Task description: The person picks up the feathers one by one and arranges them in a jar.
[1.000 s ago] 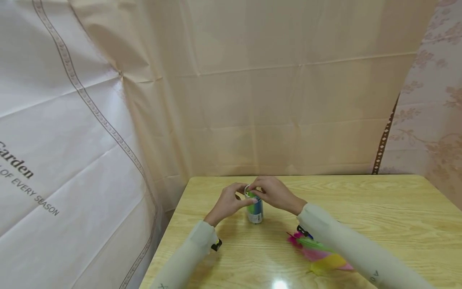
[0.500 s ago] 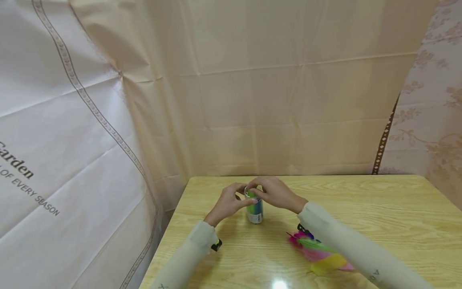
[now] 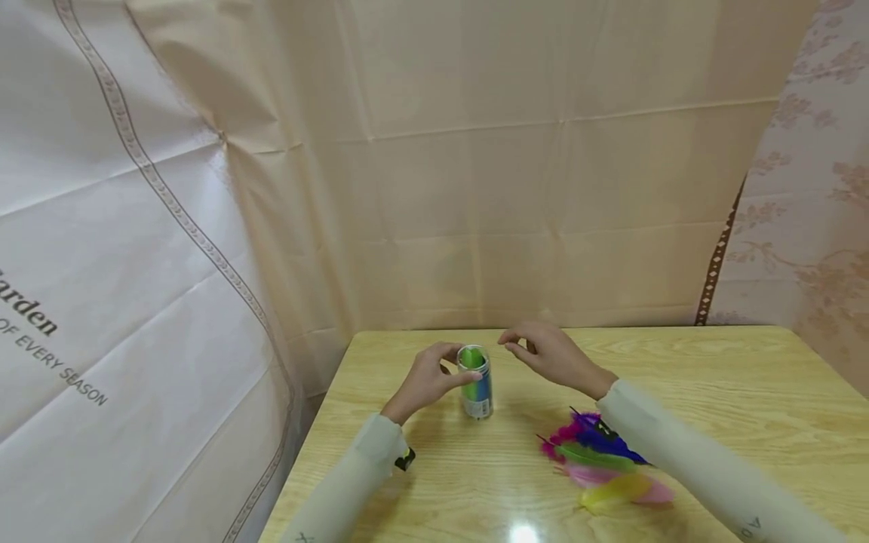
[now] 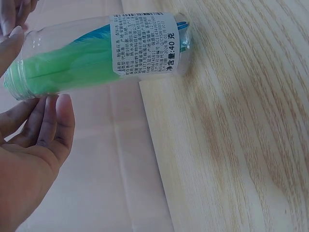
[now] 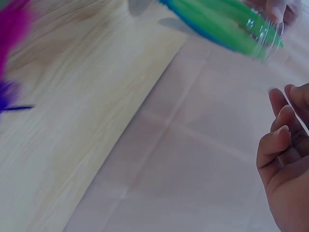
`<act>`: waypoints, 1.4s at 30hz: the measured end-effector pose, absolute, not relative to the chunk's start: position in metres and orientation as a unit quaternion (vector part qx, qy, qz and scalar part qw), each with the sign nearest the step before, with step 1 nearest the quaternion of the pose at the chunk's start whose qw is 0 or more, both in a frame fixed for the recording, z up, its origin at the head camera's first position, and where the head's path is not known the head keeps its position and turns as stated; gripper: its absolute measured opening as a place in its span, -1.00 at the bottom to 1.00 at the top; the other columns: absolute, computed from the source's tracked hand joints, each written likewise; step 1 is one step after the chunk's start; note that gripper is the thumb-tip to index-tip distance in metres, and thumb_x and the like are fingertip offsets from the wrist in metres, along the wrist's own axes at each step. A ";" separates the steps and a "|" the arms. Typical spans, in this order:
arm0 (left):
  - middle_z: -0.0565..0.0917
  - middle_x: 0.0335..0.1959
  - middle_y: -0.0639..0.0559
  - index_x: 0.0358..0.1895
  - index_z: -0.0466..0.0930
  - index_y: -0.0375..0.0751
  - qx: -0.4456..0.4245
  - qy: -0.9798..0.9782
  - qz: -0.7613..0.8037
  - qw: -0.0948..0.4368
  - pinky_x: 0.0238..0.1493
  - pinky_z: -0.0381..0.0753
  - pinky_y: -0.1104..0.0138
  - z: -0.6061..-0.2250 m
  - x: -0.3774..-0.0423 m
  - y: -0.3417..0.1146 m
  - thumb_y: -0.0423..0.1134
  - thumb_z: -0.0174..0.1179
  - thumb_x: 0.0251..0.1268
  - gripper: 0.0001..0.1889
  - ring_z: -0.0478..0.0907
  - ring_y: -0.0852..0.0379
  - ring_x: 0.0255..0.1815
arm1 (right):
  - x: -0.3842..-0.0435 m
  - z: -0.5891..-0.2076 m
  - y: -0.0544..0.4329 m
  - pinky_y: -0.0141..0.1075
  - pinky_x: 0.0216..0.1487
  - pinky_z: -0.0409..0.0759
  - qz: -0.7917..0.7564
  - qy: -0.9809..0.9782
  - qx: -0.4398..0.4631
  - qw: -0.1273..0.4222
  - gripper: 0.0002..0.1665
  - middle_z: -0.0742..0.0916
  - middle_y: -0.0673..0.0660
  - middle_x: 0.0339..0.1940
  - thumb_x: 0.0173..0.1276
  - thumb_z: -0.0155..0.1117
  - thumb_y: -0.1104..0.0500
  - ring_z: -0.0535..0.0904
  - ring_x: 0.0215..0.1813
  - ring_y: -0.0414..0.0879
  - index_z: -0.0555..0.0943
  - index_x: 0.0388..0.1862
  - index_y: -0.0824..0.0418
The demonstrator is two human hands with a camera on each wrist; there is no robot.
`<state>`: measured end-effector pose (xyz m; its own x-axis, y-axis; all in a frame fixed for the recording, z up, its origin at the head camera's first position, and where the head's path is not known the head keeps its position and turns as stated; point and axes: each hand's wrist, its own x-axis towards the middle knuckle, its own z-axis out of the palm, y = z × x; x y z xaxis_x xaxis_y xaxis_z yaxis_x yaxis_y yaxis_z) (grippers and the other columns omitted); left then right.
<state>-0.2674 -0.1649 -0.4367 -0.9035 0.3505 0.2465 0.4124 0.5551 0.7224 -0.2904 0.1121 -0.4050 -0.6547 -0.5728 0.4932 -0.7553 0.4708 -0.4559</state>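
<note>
A clear jar (image 3: 478, 408) with a white printed label (image 4: 145, 43) stands upright on the table. Inside it are a green feather (image 4: 67, 67) and a blue feather (image 4: 94, 35). My left hand (image 3: 428, 382) grips the jar near its open rim, thumb on the near side and fingers on the other. Just right of the rim, my right hand (image 3: 553, 357) hovers apart from the jar. In the right wrist view its fingers (image 5: 274, 142) are loosely bent and hold nothing.
Near the right forearm lies a loose pile of feathers: magenta (image 3: 562, 439), dark blue (image 3: 607, 443), green (image 3: 597, 457), pink (image 3: 657, 493) and yellow (image 3: 614, 492). The wooden table (image 3: 733, 392) ends at a hanging beige cloth (image 3: 516, 188) behind, with a white printed cloth (image 3: 149, 317) on the left.
My right hand has left the jar's mouth and moved right, uncovering the rim and the green feather inside. More of the feather pile shows now. The left hand has kept its grip.
</note>
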 end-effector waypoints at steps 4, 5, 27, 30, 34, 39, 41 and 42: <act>0.66 0.00 0.21 0.24 0.63 0.01 -0.213 -0.883 -0.417 0.038 -0.07 0.65 0.27 -0.437 -0.268 -0.165 0.22 0.42 0.25 -0.42 0.58 0.20 0.00 | -0.287 -0.411 0.130 -0.35 -0.46 0.50 0.326 -0.852 0.386 0.139 -0.83 0.78 -0.02 -0.15 0.52 0.31 0.23 0.42 -0.52 -0.28 0.77 -0.02 0.06; 0.66 -0.01 0.21 0.23 0.63 0.01 -0.213 -0.883 -0.418 0.037 -0.07 0.66 0.27 -0.437 -0.268 -0.165 0.21 0.42 0.25 -0.42 0.58 0.20 0.00 | -0.286 -0.413 0.134 -0.36 -0.46 0.50 0.325 -0.853 0.384 0.139 -0.83 0.78 -0.02 -0.15 0.52 0.32 0.23 0.42 -0.53 -0.29 0.77 -0.03 0.06; 0.65 0.00 0.18 0.26 0.63 -0.01 -0.210 -0.882 -0.421 0.038 -0.06 0.66 0.24 -0.437 -0.270 -0.166 0.17 0.44 0.25 -0.42 0.58 0.18 0.01 | -0.265 -0.445 0.212 -0.39 -0.52 0.46 0.309 -0.876 0.346 0.135 -0.83 0.76 -0.10 -0.23 0.48 0.34 0.28 0.37 -0.57 -0.37 0.77 -0.09 0.04; 0.64 0.00 0.20 0.26 0.63 0.00 -0.211 -0.882 -0.420 0.037 -0.05 0.65 0.23 -0.437 -0.270 -0.165 0.18 0.44 0.25 -0.42 0.58 0.19 0.00 | -0.262 -0.449 0.218 -0.39 -0.53 0.45 0.318 -0.875 0.342 0.130 -0.83 0.76 -0.09 -0.22 0.48 0.35 0.27 0.37 -0.56 -0.37 0.77 -0.08 0.04; 0.64 0.00 0.20 0.26 0.62 0.01 -0.212 -0.882 -0.419 0.036 -0.05 0.65 0.23 -0.437 -0.270 -0.164 0.18 0.43 0.25 -0.42 0.58 0.21 -0.01 | -0.257 -0.454 0.225 -0.39 -0.55 0.44 0.325 -0.876 0.335 0.119 -0.85 0.76 -0.07 -0.21 0.48 0.35 0.25 0.37 -0.56 -0.35 0.77 -0.06 0.05; 0.64 0.00 0.19 0.26 0.63 0.00 -0.215 -0.881 -0.421 0.037 -0.06 0.65 0.23 -0.436 -0.269 -0.163 0.18 0.43 0.26 -0.42 0.58 0.19 0.00 | -0.250 -0.459 0.234 -0.39 -0.57 0.42 0.325 -0.879 0.326 0.123 -0.87 0.76 -0.05 -0.24 0.46 0.38 0.24 0.35 -0.57 -0.36 0.76 -0.08 0.06; 0.64 0.00 0.19 0.26 0.63 0.01 -0.215 -0.880 -0.421 0.038 -0.06 0.66 0.23 -0.436 -0.268 -0.163 0.18 0.43 0.25 -0.42 0.58 0.19 0.00 | -0.247 -0.462 0.237 -0.39 -0.58 0.41 0.324 -0.880 0.323 0.123 -0.87 0.76 -0.05 -0.25 0.45 0.39 0.25 0.35 -0.57 -0.36 0.76 -0.09 0.07; 0.64 0.00 0.20 0.25 0.63 0.01 -0.214 -0.880 -0.422 0.039 -0.06 0.66 0.22 -0.436 -0.268 -0.163 0.18 0.44 0.25 -0.42 0.58 0.19 0.00 | -0.246 -0.463 0.239 -0.39 -0.58 0.41 0.325 -0.882 0.320 0.121 -0.87 0.76 -0.06 -0.25 0.45 0.39 0.24 0.35 -0.58 -0.36 0.76 -0.10 0.06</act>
